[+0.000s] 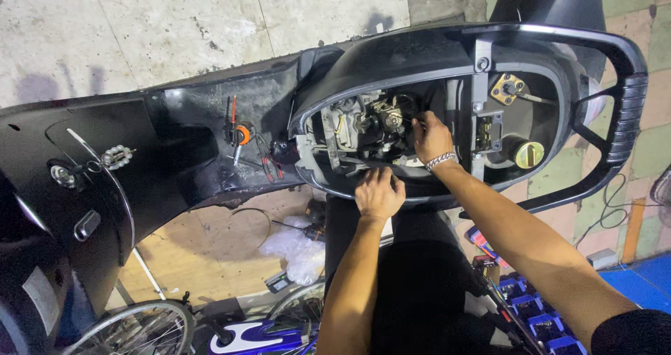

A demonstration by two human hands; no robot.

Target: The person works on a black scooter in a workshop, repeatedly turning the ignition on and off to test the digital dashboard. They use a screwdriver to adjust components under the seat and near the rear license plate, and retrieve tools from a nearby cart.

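Scooter with seat and storage bucket removed, engine bay (363, 128) exposed inside the black body frame (559, 40). The right hand (431, 137) reaches into the bay, fingertips closed narrowly on a small part at the carburettor (388, 121); whether it pinches a hose or a fitting cannot be told in this dim view. The left hand (379, 193) rests curled on the near rim of the bay, holding nothing visible. Step in hand, as judged: working on a connection at the carburettor. The next move calls for a fine, steady pull or twist. Pliers (268, 163) and a screwdriver (240, 133) lie left of the bay.
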